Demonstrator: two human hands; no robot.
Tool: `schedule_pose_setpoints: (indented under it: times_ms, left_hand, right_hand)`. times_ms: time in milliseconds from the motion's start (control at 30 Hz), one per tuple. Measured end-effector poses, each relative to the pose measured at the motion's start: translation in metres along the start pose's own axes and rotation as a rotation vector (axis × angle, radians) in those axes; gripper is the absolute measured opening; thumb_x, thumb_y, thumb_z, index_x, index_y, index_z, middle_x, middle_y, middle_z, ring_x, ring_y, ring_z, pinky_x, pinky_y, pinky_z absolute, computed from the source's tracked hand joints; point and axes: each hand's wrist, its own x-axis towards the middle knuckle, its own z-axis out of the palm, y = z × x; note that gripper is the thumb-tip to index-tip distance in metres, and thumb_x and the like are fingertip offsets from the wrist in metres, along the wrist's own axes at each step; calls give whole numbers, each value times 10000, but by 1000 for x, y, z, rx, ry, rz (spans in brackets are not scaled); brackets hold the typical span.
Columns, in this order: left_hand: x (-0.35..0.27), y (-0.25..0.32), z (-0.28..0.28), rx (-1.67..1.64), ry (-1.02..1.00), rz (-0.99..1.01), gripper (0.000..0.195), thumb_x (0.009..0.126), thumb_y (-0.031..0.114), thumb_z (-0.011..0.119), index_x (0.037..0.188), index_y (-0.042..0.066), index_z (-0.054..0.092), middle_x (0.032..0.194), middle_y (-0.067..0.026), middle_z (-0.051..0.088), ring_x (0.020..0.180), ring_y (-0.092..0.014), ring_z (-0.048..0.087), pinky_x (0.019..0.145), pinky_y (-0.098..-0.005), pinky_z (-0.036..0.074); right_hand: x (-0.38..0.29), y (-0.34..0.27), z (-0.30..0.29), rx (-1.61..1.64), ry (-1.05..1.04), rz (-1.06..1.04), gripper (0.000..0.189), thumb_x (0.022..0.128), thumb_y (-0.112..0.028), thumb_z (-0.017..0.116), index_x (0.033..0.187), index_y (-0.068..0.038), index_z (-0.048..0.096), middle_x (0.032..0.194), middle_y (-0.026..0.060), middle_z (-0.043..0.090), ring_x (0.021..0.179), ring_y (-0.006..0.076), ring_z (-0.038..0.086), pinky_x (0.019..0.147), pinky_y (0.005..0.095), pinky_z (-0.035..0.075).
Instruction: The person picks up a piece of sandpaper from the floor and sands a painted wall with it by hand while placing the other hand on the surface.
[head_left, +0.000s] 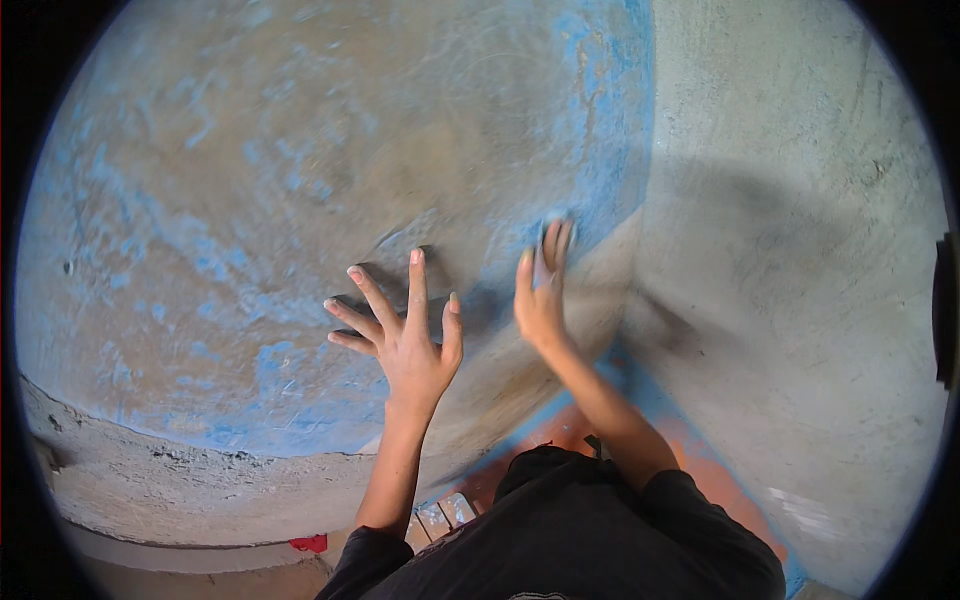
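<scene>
My left hand (409, 337) is spread with its fingers apart, the fingertips at the worn surface (420, 157) before me, and it holds nothing. That surface is grey-brown plaster or cement with patches of blue paint. Further right, my right hand (541, 307) presses a small, thin pale sheet (539, 266) against the blue-painted margin. The sheet is partly hidden under the fingers and slightly blurred, possibly sandpaper; its exact kind cannot be told. Pale dust marks the fingertips of my left hand.
A pale plastered wall (780, 247) meets the blue margin on the right. Below lies a reddish floor (720, 480) with a blue border. A slatted object (442, 519) stands low by my left arm, and a red item (309, 543) lies further left. A rough plaster edge (187, 480) runs lower left.
</scene>
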Motion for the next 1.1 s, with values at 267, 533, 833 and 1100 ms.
schedule_pose_setpoints:
  times_ms: [267, 533, 833, 1100]
  left_hand:
    - [33, 64, 39, -15, -28, -11, 628, 927, 466, 603, 1512, 296, 452, 1633, -302, -33, 1408, -591, -264, 993, -750, -222]
    - [36, 69, 70, 168, 83, 21, 640, 931, 513, 590, 1515, 291, 449, 1635, -294, -48, 1419, -572, -263, 1009, -719, -248]
    - [35, 69, 74, 278, 132, 25, 604, 936, 537, 583, 1490, 321, 482, 1650, -257, -22, 1458, -543, -195, 1079, -663, -220]
    - [27, 65, 52, 197, 74, 17, 571, 965, 442, 589, 1497, 266, 481, 1657, -233, 52, 1495, -491, -132, 1121, -630, -167]
  right_hand:
    - [-14, 25, -13, -109, -42, -97, 699, 1053, -299, 438, 1557, 66, 121, 1588, 370, 81, 1461, 562, 105, 1186, 590, 159]
    - [131, 12, -89, -63, 131, -346, 677, 1025, -263, 483, 1551, 54, 198, 1548, 420, 137, 1431, 601, 150, 1160, 636, 175]
    - [186, -21, -115, -228, 105, -615, 673, 987, -255, 552, 1539, 28, 288, 1547, 355, 269, 1448, 518, 246, 1164, 609, 226]
    - [183, -26, -113, -233, 88, -613, 635, 1000, -227, 516, 1535, 31, 294, 1561, 281, 321, 1444, 481, 294, 1174, 582, 233]
